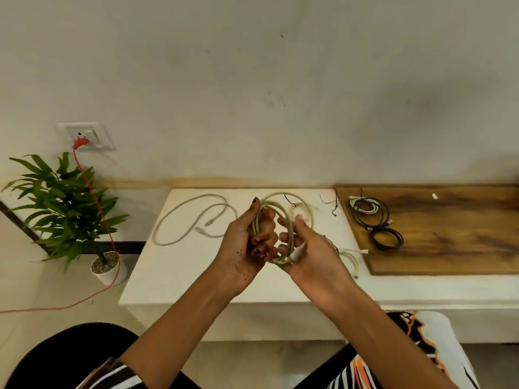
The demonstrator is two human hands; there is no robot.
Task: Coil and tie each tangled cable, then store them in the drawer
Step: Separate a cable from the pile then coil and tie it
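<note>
Cables lie spread over a white surface set against a pale wall. Going from the left: a potted plant stands on the floor beside the surface, and a red cord runs from a wall socket down past the plant and away across the floor. On the left part of the surface a loose grey cable lies in open, untied loops. At the middle, held up above the surface, is a beige cable coil of several turns. The left hand grips the coil's left side, its fingers curled through the ring. The right hand holds the coil's lower right side, with its thumb and fingers closed on the strands near a white connector. Behind and just right of the hands, thin black wires and a pale cable lie on the surface. Farther right a wooden board rests on the surface, carrying a coiled white cable and coiled black cables, close together near the board's left edge.
</note>
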